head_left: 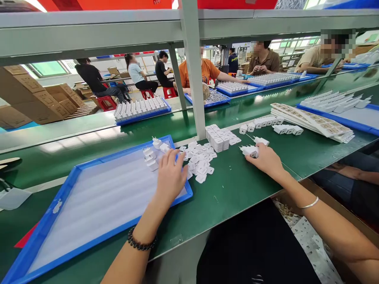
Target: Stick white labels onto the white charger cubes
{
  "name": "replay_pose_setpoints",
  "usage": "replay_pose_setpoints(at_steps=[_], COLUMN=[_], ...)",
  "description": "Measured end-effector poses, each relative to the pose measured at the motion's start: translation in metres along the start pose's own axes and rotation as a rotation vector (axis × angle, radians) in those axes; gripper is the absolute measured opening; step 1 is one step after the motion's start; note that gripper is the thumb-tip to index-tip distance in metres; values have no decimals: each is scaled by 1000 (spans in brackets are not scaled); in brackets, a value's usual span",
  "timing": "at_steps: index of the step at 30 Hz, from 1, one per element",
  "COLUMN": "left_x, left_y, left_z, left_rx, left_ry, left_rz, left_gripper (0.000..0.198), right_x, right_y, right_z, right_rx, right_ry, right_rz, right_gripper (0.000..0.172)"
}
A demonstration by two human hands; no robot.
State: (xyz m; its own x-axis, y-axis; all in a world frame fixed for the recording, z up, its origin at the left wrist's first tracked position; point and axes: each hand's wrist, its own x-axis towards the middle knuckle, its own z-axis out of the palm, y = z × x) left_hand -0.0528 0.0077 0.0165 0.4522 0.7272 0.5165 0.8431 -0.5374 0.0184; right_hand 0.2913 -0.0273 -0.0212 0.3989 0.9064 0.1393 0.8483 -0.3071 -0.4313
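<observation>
My left hand (171, 173) hangs over the right end of a blue-rimmed tray (103, 236), fingers apart, seemingly gripping nothing. Just beyond its fingertips, several white plug chargers (150, 158) with two pins stand on the tray's white lining; the fingers partly hide one. My right hand (268, 159) is closed around white plug chargers (249, 150) on the green bench, thumb on the near side. Between the hands lie a loose heap of flat white covers (199, 159) and a neat stack of them (219, 138).
More chargers (260, 123) line up behind my right hand, beside stacked printed sheets (314, 120). A metal post (194, 71) rises at the bench's back edge. Filled trays (142, 109) stand across the green belt, where co-workers sit. A blue tray (340, 114) of chargers is far right.
</observation>
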Motion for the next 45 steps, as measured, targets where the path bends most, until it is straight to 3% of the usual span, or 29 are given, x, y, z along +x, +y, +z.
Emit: replay_pose_setpoints(at_steps=[5,8,11,12,15,17,19,23,25,28,32,39,45], left_x=[-18,-25,-24,-23,-17,-13,-8,1,4,6,5,16,31], left_y=[48,62,55,50,34,27,23,18,17,18,19,20,33], left_z=[13,19,20,19,11,4,-2,-8,-8,-7,-4,-3,-7], left_rx=[-212,-311,-444,-495,-625,-729,-900,-1401,-1601,-1758,-1800,-1670,-1581], left_ry=[9,-15,-66,-90,-141,-126,-57,26,-8,-118,-183,-97,-29], left_rz=[383,474,378,313,73,-104,-313,-712,-856,-1011,-1065,-1043,-960], left_gripper=[66,69,56,52,37,27,25,45,58,70,64,59,55], right_x=[-36,-52,-49,-44,-24,-7,10,44,56,62,60,57,57], right_y=[-46,-81,-110,-116,-126,-125,-120,-112,-112,-113,-114,-105,-99], right_z=[-13,-8,-1,-1,-2,0,9,44,61,74,72,61,33], right_rx=[282,427,530,559,634,665,669,559,483,402,347,396,596], right_ry=[-294,-519,-718,-774,-940,-1005,-978,-712,-635,-639,-706,-785,-919], right_rz=[-228,-383,-456,-464,-478,-511,-544,-518,-522,-567,-592,-527,-487], right_gripper=[63,57,48,53,93,99,79,48,43,32,23,36,36])
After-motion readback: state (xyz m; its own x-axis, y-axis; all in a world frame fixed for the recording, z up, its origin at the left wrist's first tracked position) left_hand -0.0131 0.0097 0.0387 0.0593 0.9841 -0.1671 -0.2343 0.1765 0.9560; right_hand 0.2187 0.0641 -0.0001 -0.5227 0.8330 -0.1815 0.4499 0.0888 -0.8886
